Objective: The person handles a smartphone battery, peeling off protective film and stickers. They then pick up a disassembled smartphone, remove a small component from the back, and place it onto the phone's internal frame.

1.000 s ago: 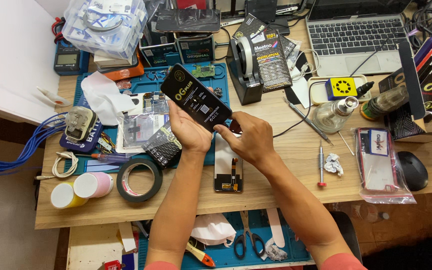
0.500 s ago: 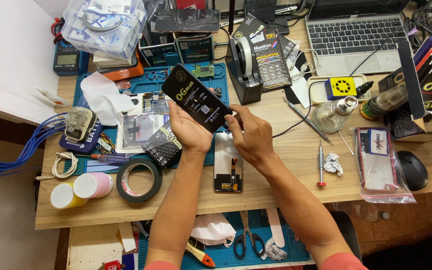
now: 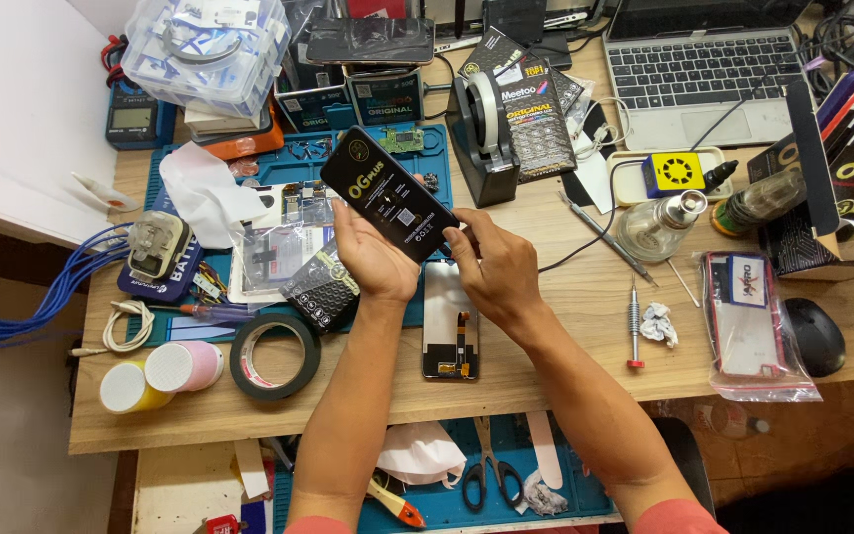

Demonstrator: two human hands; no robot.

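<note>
from the head view, the left hand [image 3: 373,259] cradles a flat black packet [image 3: 389,193] from below, tilted above the blue work mat [image 3: 294,173], fingers wrapped on its lower edge. the right hand [image 3: 494,267] pinches the packet's near corner, so both hands are clamped on it together. just under the wrists a phone display panel [image 3: 449,321] lies on the wooden bench [image 3: 565,287], with a black tape roll [image 3: 275,356] to the left and a tape dispenser [image 3: 481,129] behind.
</note>
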